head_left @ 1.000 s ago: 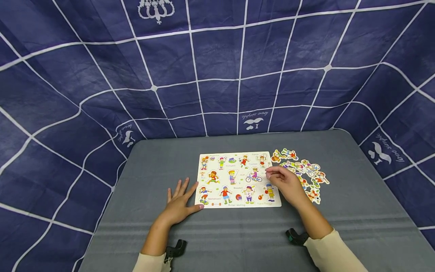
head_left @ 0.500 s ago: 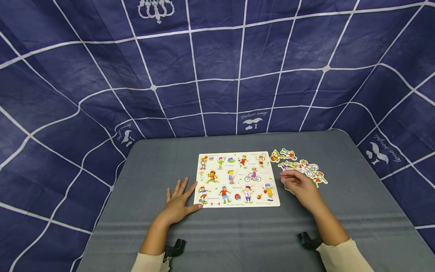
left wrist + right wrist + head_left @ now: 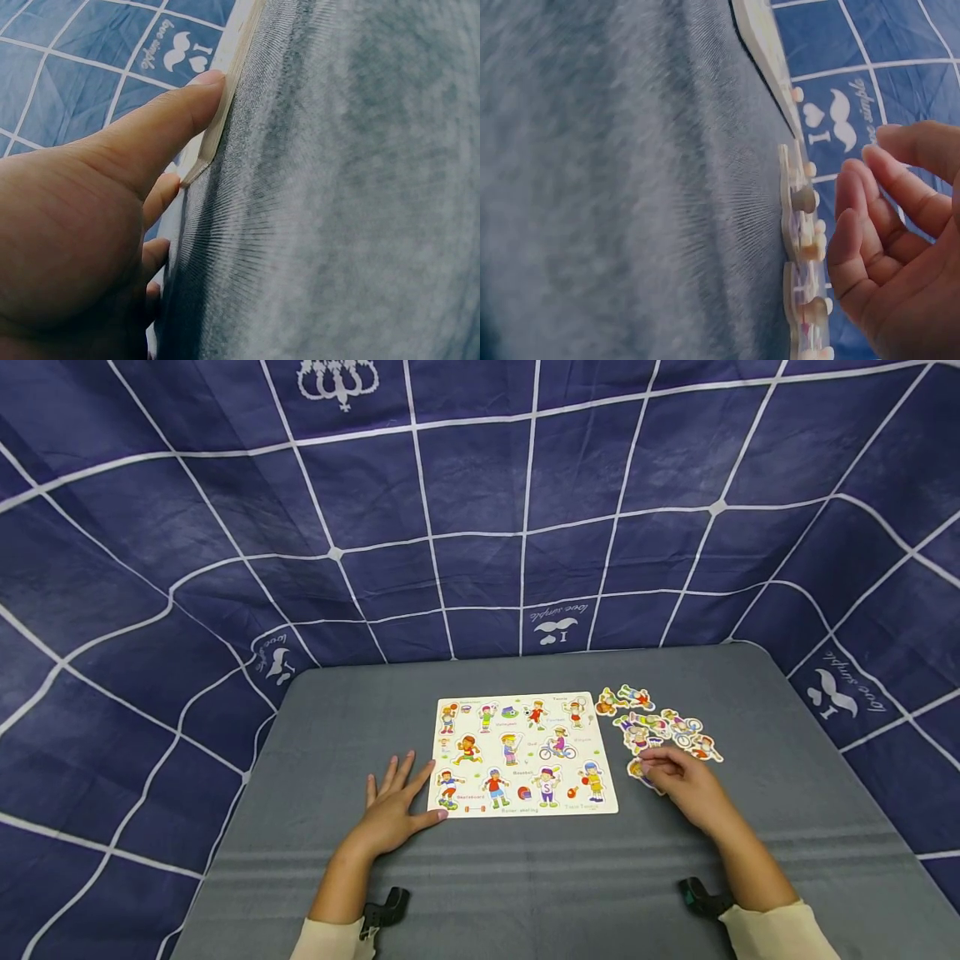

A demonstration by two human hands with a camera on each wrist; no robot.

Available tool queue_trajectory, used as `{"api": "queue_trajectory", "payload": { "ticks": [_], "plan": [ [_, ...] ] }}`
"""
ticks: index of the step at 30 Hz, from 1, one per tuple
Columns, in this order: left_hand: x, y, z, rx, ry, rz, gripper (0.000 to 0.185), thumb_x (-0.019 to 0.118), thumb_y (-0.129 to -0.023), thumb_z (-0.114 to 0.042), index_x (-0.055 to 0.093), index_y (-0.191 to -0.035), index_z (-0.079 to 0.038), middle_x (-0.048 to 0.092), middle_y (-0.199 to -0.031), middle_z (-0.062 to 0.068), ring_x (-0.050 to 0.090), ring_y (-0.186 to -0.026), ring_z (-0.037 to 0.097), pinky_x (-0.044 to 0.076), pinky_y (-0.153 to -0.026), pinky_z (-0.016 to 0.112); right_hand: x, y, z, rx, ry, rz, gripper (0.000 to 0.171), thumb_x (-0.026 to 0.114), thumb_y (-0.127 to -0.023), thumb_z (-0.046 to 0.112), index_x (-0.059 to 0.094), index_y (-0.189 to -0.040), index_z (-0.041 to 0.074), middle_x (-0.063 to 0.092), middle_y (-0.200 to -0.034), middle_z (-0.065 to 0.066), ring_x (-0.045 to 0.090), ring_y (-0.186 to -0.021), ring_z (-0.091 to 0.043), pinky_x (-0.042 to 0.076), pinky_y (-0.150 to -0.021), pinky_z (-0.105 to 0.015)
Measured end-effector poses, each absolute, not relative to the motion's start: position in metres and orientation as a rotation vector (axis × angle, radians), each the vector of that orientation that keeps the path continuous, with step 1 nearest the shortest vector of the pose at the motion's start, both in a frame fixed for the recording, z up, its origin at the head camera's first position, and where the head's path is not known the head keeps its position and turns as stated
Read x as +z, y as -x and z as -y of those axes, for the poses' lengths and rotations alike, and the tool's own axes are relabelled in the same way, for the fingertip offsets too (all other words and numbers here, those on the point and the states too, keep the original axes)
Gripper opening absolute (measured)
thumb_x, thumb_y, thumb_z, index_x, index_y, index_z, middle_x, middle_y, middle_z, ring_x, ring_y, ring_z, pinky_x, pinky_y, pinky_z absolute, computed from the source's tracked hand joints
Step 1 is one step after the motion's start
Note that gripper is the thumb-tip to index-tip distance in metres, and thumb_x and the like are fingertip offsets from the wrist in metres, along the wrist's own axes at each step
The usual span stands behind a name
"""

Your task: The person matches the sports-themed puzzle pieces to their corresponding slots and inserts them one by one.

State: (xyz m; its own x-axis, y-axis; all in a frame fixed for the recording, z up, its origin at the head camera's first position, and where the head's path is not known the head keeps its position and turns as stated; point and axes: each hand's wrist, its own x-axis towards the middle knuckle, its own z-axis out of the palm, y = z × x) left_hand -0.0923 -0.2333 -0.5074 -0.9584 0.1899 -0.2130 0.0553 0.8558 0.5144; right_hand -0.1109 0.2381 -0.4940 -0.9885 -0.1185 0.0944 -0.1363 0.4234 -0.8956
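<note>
R hand over loose pieces; board beside, L hand steadying.

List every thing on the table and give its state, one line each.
puzzle board: flat on the table, cut-outs unfilled.
loose puzzle pieces: scattered right of the board, pegs up.
left hand: flat, thumb against the board's edge.
right hand: fingers loosely curled over the nearest pieces, gripping none.
grey table: cloth-covered.

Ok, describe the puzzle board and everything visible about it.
The puzzle board is a thin, pale rectangle, seemingly wood, lying flat on the grey table. It is printed with cartoon sports figures and small captions. The left hand lies flat, its thumb against the board's left edge. Loose pieces lie to its right.
</note>
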Motion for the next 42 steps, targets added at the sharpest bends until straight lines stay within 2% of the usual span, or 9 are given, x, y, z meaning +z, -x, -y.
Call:
{"api": "queue_trajectory", "payload": {
  "ticks": [4,8,13,22,42],
  "plan": [
    [-0.5068,0.0926,0.2331,0.753,-0.19,-2.776,0.091,0.07,-0.087,-0.062,0.028,-0.161,-0.031,0.005,-0.172,0.011,-0.006,-0.159,0.039,-0.013,-0.118,0.071,-0.4966,0.1099,-0.2412,1.565,-0.231,2.682,0.022,0.065,-0.098,0.006,0.069,-0.116,-0.006,0.073,-0.098,-0.018,0.064,-0.077,0.001,0.052,-0.064,-0.018],
    [-0.507,0.0926,0.233,0.746,-0.186,-2.775,0.091,0.069,-0.087,-0.062,0.028,-0.161,-0.031,0.005,-0.172,0.01,-0.006,-0.159,0.04,-0.013,-0.118,0.071,-0.4977,0.1117,-0.2421,1.447,-0.209,2.743,0.021,0.064,-0.097,0.004,0.07,-0.114,-0.006,0.073,-0.098,-0.019,0.062,-0.076,0.004,0.051,-0.064,-0.017],
    [-0.5077,0.0918,0.2328,0.743,-0.184,-2.78,0.091,0.07,-0.086,-0.062,0.029,-0.161,-0.031,0.006,-0.172,0.011,-0.005,-0.158,0.04,-0.013,-0.118,0.071,-0.4968,0.1148,-0.2419,1.316,-0.171,2.872,0.019,0.064,-0.095,0.003,0.07,-0.111,-0.004,0.074,-0.099,-0.017,0.058,-0.075,0.005,0.05,-0.065,-0.019],
    [-0.5106,0.0913,0.2337,0.736,-0.177,-2.781,0.091,0.069,-0.086,-0.064,0.029,-0.161,-0.032,0.006,-0.172,0.01,-0.005,-0.158,0.04,-0.013,-0.118,0.071,-0.4959,0.1172,-0.2421,1.228,-0.179,2.954,0.016,0.068,-0.09,0.001,0.071,-0.105,-0.003,0.071,-0.085,-0.007,0.054,-0.069,0.004,0.047,-0.063,-0.02],
    [-0.5113,0.0922,0.233,0.735,-0.177,-2.8,0.091,0.07,-0.085,-0.064,0.03,-0.16,-0.032,0.009,-0.172,0.011,-0.003,-0.159,0.04,-0.011,-0.118,0.071,-0.4973,0.1168,-0.242,1.212,-0.182,2.926,0.014,0.07,-0.088,0.001,0.072,-0.102,-0.001,0.07,-0.082,-0.005,0.053,-0.068,0.006,0.047,-0.062,-0.019]
  ]
}}
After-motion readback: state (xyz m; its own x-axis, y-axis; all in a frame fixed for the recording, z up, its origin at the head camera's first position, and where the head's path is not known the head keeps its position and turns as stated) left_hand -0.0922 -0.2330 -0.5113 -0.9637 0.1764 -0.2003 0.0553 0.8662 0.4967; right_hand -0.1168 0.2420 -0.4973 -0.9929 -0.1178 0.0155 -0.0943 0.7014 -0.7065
